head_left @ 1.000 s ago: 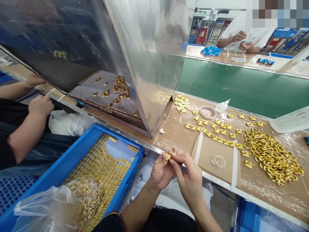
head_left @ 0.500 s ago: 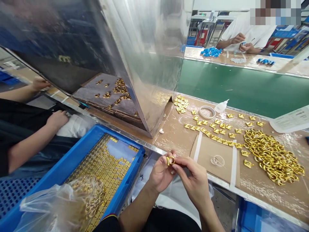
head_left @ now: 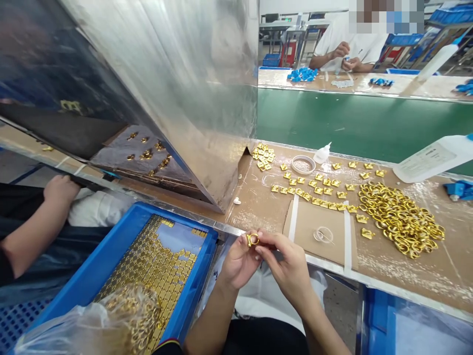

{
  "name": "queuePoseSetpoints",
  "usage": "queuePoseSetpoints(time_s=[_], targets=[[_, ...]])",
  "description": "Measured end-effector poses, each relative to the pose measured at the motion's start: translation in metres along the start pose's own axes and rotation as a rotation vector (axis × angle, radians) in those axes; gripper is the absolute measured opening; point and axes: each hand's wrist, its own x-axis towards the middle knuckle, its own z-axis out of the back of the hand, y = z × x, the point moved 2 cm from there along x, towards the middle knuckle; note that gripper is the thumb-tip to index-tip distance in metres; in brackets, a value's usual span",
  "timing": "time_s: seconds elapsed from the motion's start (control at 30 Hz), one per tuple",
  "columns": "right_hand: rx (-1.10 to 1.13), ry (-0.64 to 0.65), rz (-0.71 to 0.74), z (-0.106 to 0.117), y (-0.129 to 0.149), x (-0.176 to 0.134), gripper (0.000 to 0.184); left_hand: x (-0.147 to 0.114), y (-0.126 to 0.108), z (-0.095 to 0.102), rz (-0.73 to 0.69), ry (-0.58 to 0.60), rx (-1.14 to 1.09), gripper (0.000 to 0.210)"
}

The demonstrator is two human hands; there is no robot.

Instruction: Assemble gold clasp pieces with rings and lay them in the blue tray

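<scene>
Between the fingertips of both hands is a gold ring [head_left: 253,240], held just in front of the bench edge. My left hand [head_left: 238,264] pinches its left side, and my right hand [head_left: 284,259] grips it from the right with thumb and forefinger. Beyond my hands lies a cardboard pad [head_left: 308,229] with white tape strips and a small clear dish [head_left: 323,235] on it. Square gold pieces [head_left: 320,202] stand in rows behind the pad. A heap of gold rings [head_left: 401,217] lies to the right.
A blue tray [head_left: 129,224] of gold pieces, with a plastic bag of rings [head_left: 136,315] on top, stands at left. A metal hood [head_left: 207,98] rises behind it. A white tape roll [head_left: 303,165] and bottles [head_left: 430,157] are on the bench. Co-workers sit left and opposite.
My view has turned slightly to the right, so the scene sits further left. Both hands still hold the ring in nearly the same pose. The left co-worker's raised hand has gone from view.
</scene>
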Motion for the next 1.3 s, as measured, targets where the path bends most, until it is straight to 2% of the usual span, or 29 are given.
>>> queuePoseSetpoints(time_s=[0.27,0.67,1.13,1.23,1.3], targets=[[0.039,-0.052,-0.044,-0.007,-0.003,-0.006,0.01,0.004,-0.001,-0.004,-0.082,-0.004,0.022,0.04],[0.04,-0.076,-0.043,-0.005,-0.004,-0.004,0.011,0.003,-0.001,-0.008,-0.06,0.045,0.073,0.038],[0.063,-0.122,-0.097,-0.007,-0.007,-0.006,0.006,0.0,-0.002,-0.013,-0.023,-0.045,0.086,0.037],[0.087,-0.123,-0.094,-0.005,-0.005,-0.008,0.008,-0.002,-0.002,-0.013,-0.044,-0.031,0.181,0.041],[0.117,-0.145,-0.108,-0.004,-0.002,-0.01,0.006,-0.005,-0.004,-0.012,-0.18,-0.02,0.376,0.045]])
